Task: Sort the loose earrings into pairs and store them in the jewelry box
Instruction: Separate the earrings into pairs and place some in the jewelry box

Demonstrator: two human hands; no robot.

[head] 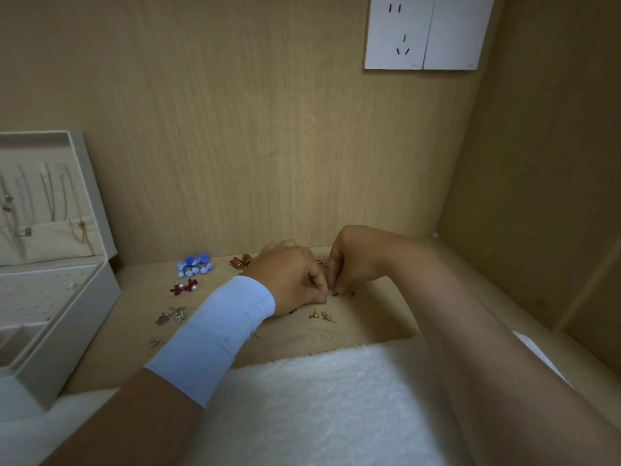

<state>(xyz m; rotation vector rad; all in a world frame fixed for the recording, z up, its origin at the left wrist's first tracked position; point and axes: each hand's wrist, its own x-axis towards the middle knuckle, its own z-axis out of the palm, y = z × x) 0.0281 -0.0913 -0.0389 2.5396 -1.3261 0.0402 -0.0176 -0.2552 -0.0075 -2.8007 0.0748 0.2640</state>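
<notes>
The jewelry box [67,331] stands open at the left edge of the tabletop [369,317], well apart from the working point. Any transfer must therefore cross the sorted groups, and a piece dropped on the way could mix into them. The white fleece cloth [319,398] lies along the near edge. A stud that rolls onto it would likely sink into the pile or snag by its post. The left hand [289,277] is narrow, with its fingers curled down to the tabletop. Whether it holds anything cannot be told. Its blue cuff [235,324] lies just beside the silver earrings [173,316] and the gold studs [322,316], so a sideways sweep of the wrist could scatter either pair. The right hand [353,260] is also narrow, its fingertips bunched downward and pinching a small dark earring [336,293]. A second dark piece [352,293] lies near it. The grip area is minimal, so excess pressure may flick the earring away, and both hands hide the contact point. The blue earrings [195,265], orange earrings [241,260] and red bow earrings [184,287] are grouped behind and to the left. The orange pair sits close to the left hand's knuckles and could be pushed against the back panel. The tiny pair [156,343] near the front edge is easiest to overlook.
</notes>
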